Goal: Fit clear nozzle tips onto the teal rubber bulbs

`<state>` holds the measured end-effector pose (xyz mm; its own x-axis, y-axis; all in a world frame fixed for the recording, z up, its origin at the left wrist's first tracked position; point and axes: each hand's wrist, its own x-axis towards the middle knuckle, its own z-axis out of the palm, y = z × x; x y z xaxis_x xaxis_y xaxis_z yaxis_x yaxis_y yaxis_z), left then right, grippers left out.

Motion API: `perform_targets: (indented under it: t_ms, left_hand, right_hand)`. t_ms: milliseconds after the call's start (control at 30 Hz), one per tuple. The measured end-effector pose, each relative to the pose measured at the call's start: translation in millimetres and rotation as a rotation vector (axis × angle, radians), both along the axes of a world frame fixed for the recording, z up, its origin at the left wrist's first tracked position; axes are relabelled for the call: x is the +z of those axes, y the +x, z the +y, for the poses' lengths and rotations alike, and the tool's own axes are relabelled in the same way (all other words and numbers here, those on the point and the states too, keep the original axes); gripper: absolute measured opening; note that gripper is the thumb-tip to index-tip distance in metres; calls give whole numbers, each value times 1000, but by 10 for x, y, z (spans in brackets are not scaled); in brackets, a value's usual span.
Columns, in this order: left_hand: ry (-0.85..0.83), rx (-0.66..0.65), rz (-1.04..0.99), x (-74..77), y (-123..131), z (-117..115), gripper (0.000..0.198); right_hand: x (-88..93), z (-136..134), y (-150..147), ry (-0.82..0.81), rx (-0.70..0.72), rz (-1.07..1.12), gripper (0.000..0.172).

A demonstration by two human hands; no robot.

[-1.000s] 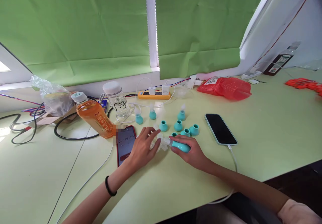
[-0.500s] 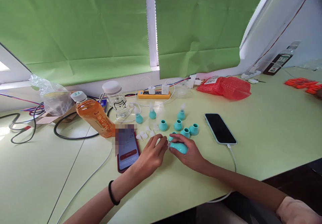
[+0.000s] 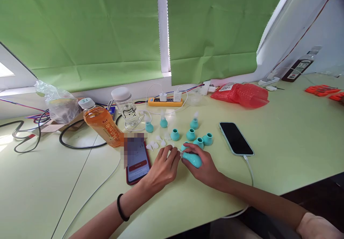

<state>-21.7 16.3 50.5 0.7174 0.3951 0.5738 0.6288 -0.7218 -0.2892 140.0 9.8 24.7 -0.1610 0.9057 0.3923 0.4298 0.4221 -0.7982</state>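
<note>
My right hand (image 3: 206, 165) is closed around a teal squeeze bulb (image 3: 193, 160), which lies sideways with its neck to the left. At that neck a small translucent tip (image 3: 181, 154) shows between my hands. The fingers of my left hand (image 3: 165, 165) pinch this tip, partly hiding it. Just beyond them, several loose white tips (image 3: 156, 145) lie on the table. Open-necked teal bulbs (image 3: 190, 134) stand upright nearby, one partly behind my right fingers. Farther back, three bulbs with tips fitted (image 3: 163, 121) stand upright.
A phone with a lit screen (image 3: 137, 162) lies left of my left hand, beside a leaning tea bottle (image 3: 103, 124) and a clear cup (image 3: 129, 111). To the right is a charging phone (image 3: 236, 138). Behind sit a power strip (image 3: 165, 103) and a red bubble-wrap bag (image 3: 240, 95).
The view has shifted slightly. Both hands stay together at the bulb's neck, and the bulb in my right hand is tilted a little more, its round end lower.
</note>
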Motion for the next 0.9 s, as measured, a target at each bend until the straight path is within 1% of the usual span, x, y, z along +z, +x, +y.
perform_targets:
  t_ms: [133, 267, 333, 400, 500, 567, 633, 700, 800, 900]
  left_hand:
    - [136, -48, 57, -72, -16, -3, 18]
    - [174, -114, 50, -117, -47, 8, 18]
    - [141, -131, 40, -91, -53, 15, 18]
    - [88, -132, 26, -35, -53, 22, 17]
    - [-9, -120, 18, 54, -53, 31, 17]
    - [-84, -114, 28, 73, -58, 40, 16]
    - [-152, -109, 19, 43, -65, 55, 16]
    - [-198, -122, -49, -19, -68, 76, 14]
    - [-267, -162, -235, -94, -56, 103, 8]
    - [-330, -155, -392, -94, -40, 115, 7]
  right_hand:
    - [0, -6, 0, 72, -5, -13, 33]
    - [9, -13, 1, 113, -19, -37, 30]
    - [8, -16, 4, 134, -22, -56, 29]
    - [0, -18, 7, 176, -21, -82, 27]
    - [-18, -20, 11, 245, -27, -118, 26]
    - [-25, -21, 12, 261, -33, -120, 26]
    - [-23, -20, 11, 231, -35, -104, 27]
    - [-11, -16, 10, 168, -40, -83, 26]
    - [14, -9, 10, 97, -43, -67, 25]
    - [32, -6, 13, 92, -21, -69, 23]
